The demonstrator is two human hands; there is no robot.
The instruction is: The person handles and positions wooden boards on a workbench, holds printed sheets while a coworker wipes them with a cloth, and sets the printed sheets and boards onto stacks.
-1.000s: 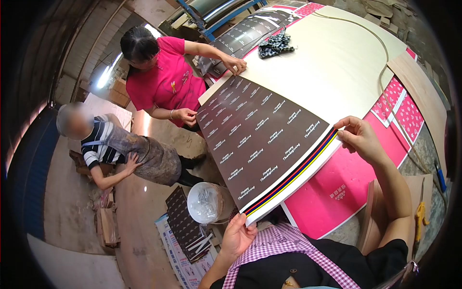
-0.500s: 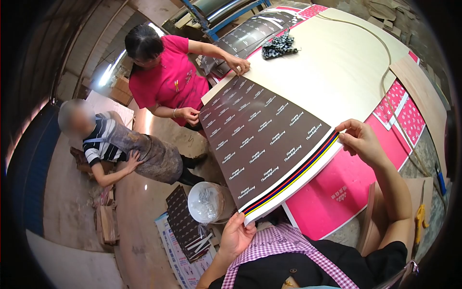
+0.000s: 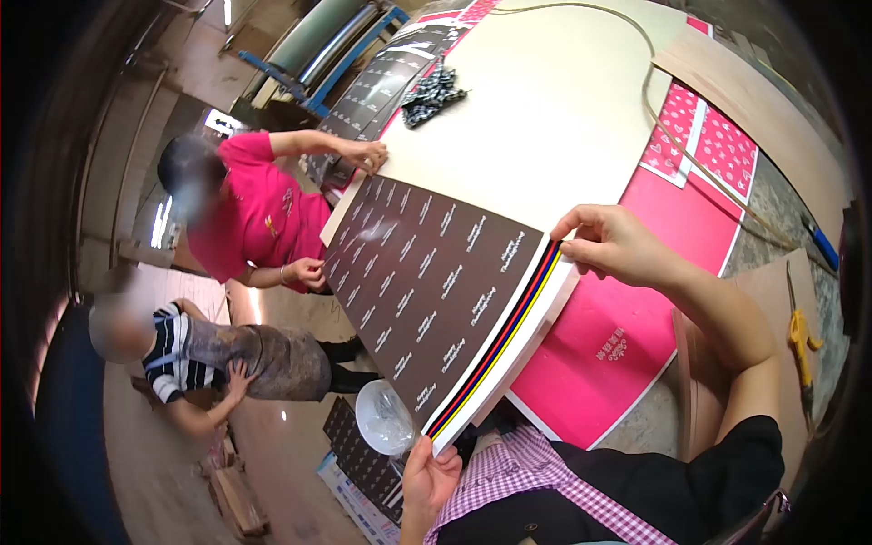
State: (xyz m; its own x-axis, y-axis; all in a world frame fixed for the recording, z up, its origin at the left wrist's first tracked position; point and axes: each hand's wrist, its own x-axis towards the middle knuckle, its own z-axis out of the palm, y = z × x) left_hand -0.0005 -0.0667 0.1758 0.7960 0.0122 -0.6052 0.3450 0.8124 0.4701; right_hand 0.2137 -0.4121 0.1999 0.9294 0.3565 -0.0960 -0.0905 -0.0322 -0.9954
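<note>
A dark brown printed sheet (image 3: 427, 282) with white "Happy Thanksgiving" lettering stretches across the pale board (image 3: 518, 100). Coloured stripes and a white margin run along its near edge. My left hand (image 3: 431, 481) pinches the near left corner of this sheet. At the near right corner, my right hand (image 3: 613, 243) grips the striped edge between thumb and fingers. On the far side, a co-worker in a pink shirt (image 3: 263, 213) has one hand (image 3: 366, 156) at the sheet's far corner on the board and the other hand (image 3: 304, 272) at its left edge.
A white bucket (image 3: 384, 418) holding clear plastic stands below the sheet's left edge. Checkered cloth (image 3: 431, 95) lies on the board, and a hose (image 3: 650, 100) crosses it. Pink printed sheets (image 3: 599, 345) lie underneath. Yellow-handled scissors (image 3: 802, 345) rest at right. Another person (image 3: 263, 359) stands at left.
The camera view has turned, so the scene appears shifted left. Both my hands keep their hold on the sheet's corners. The co-worker's hands stay at the far end.
</note>
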